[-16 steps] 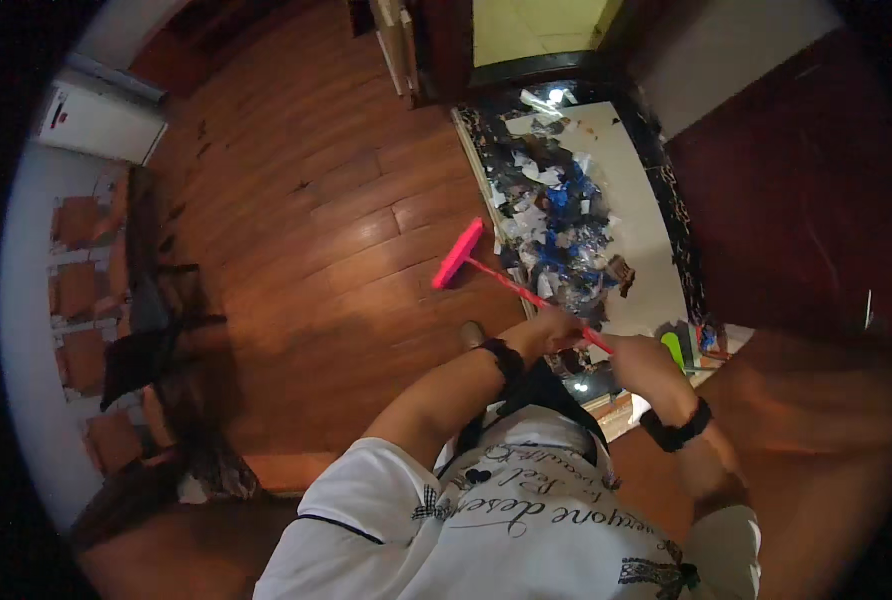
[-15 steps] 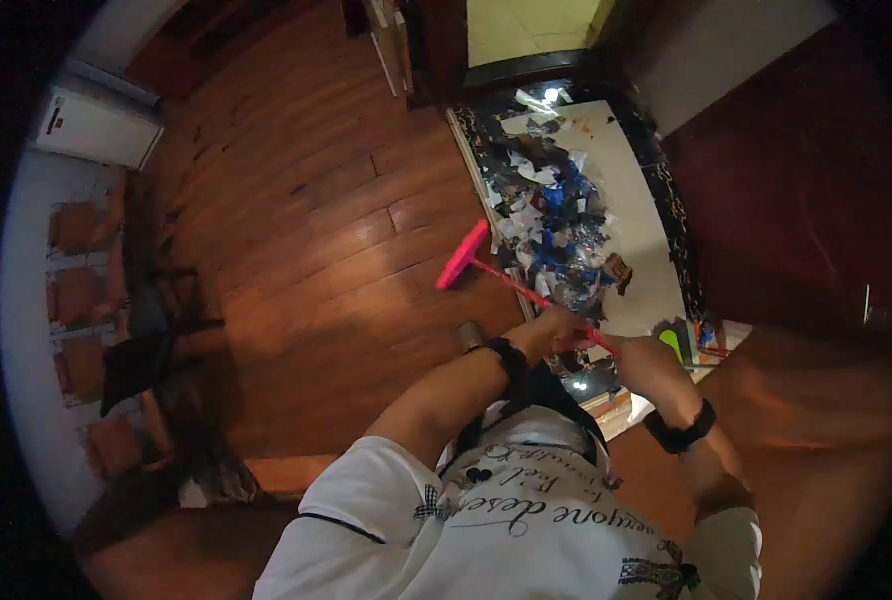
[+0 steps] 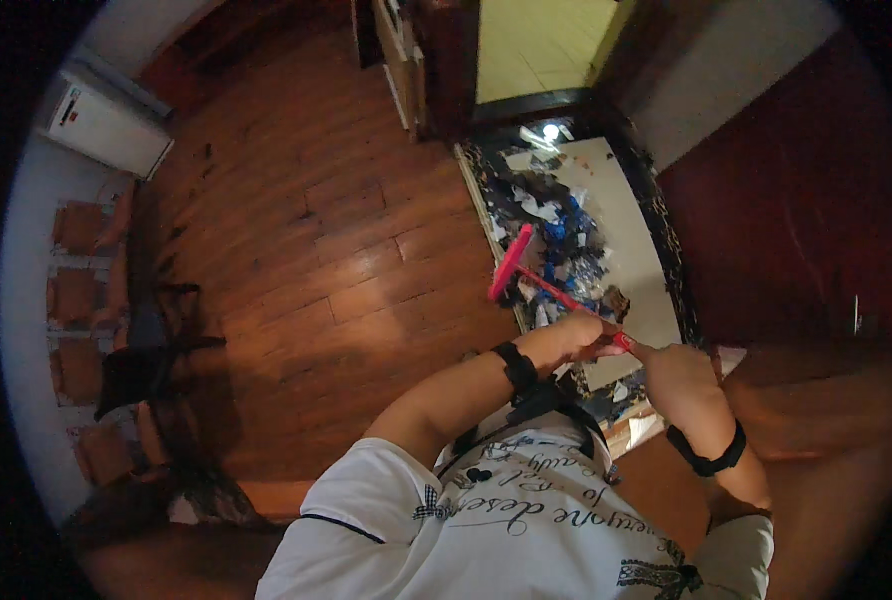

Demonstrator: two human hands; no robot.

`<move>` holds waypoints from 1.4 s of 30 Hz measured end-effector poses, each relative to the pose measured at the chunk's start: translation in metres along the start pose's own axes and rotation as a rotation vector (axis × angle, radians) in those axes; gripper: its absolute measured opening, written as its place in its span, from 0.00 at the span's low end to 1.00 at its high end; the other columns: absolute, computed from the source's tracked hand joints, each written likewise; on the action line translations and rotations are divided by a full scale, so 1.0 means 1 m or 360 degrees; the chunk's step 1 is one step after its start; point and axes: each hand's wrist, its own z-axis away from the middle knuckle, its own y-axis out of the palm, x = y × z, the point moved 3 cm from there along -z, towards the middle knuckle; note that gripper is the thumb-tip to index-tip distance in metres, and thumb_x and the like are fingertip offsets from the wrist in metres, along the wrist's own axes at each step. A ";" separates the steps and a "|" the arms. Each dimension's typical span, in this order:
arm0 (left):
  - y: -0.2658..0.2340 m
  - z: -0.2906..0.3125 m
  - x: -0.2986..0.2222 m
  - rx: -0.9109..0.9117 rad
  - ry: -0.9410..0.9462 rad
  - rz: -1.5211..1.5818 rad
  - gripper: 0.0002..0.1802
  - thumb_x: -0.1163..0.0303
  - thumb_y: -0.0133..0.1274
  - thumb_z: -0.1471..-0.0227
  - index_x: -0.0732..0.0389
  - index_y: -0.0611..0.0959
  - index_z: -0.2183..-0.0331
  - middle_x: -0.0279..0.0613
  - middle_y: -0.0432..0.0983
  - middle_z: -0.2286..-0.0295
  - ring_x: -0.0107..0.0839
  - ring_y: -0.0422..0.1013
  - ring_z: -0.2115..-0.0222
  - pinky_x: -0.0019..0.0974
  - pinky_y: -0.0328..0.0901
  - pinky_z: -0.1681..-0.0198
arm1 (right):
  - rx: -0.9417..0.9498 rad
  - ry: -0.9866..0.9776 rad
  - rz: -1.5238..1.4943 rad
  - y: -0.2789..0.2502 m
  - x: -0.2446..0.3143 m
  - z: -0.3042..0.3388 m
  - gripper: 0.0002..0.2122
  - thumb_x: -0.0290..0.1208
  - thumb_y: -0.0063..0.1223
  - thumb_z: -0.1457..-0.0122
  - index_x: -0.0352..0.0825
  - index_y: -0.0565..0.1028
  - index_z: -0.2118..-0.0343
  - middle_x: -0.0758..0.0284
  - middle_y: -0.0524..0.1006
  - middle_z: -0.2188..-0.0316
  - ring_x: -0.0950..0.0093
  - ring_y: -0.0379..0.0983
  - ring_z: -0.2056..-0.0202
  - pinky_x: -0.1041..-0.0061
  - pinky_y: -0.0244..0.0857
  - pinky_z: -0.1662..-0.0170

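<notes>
Two hands (image 3: 588,337) (image 3: 681,384) gripping one pink long-handled sweeper (image 3: 512,262), one litter heap (image 3: 574,245) by its head, two black wristbands (image 3: 517,369) (image 3: 707,460)

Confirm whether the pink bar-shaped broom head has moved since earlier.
Yes: the broom head moved right, now overlapping the pale narrow edging strip.

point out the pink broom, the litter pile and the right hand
Pink broom (image 3: 511,263): head view, on its crosspiece
Litter pile (image 3: 574,236): head view, near its middle
Right hand (image 3: 680,382): head view, on its back

Cream floor panel (image 3: 638,250), dark speckled border (image 3: 672,265); mixed litter (image 3: 574,225) heaped leftward
</notes>
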 end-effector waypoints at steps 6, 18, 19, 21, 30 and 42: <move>-0.076 0.070 0.034 -0.0864 -0.0667 0.1511 0.06 0.74 0.49 0.49 0.67 0.77 0.69 0.48 0.76 0.70 0.34 0.74 0.69 0.30 0.73 0.68 | 0.0054 -0.0325 -0.0018 -0.010 0.070 -0.059 0.19 0.25 0.41 0.49 0.41 0.71 0.53 0.58 0.76 0.76 0.59 0.74 0.71 0.61 0.66 0.70; -0.176 0.250 0.132 -0.1769 -0.0241 0.1591 0.08 0.70 0.46 0.46 0.65 0.76 0.72 0.43 0.74 0.75 0.31 0.72 0.75 0.32 0.71 0.71 | -0.0023 -0.1097 -0.0012 0.028 0.228 -0.177 0.20 0.28 0.43 0.50 0.48 0.70 0.52 0.58 0.76 0.74 0.59 0.74 0.70 0.61 0.66 0.68; -0.173 0.251 0.136 -0.1770 -0.0284 0.1629 0.07 0.71 0.47 0.47 0.65 0.76 0.72 0.43 0.74 0.75 0.32 0.72 0.75 0.31 0.71 0.73 | 0.0015 -0.1090 0.0004 0.035 0.233 -0.180 0.19 0.28 0.43 0.50 0.47 0.70 0.52 0.58 0.76 0.73 0.59 0.74 0.70 0.61 0.67 0.68; -0.168 0.253 0.144 -0.1771 -0.0373 0.1701 0.06 0.72 0.48 0.47 0.65 0.75 0.71 0.43 0.73 0.74 0.32 0.71 0.76 0.31 0.71 0.76 | 0.0073 -0.1093 0.0039 0.053 0.236 -0.188 0.19 0.28 0.43 0.50 0.46 0.70 0.52 0.58 0.76 0.73 0.59 0.74 0.70 0.61 0.67 0.68; -0.129 0.225 0.124 -0.1753 -0.0937 0.1551 0.07 0.73 0.50 0.48 0.68 0.72 0.69 0.47 0.72 0.74 0.37 0.73 0.75 0.35 0.73 0.77 | 0.0294 -0.0911 -0.0098 0.078 0.197 -0.168 0.23 0.26 0.42 0.50 0.44 0.66 0.48 0.58 0.76 0.75 0.59 0.74 0.72 0.61 0.67 0.70; -0.075 -0.033 0.160 -0.0397 -0.0230 -0.0281 0.07 0.76 0.46 0.47 0.71 0.76 0.68 0.45 0.75 0.71 0.33 0.72 0.71 0.33 0.72 0.69 | 0.0380 -0.0530 -0.0067 0.055 -0.023 -0.137 0.22 0.24 0.41 0.49 0.44 0.67 0.49 0.58 0.76 0.76 0.59 0.74 0.73 0.59 0.66 0.71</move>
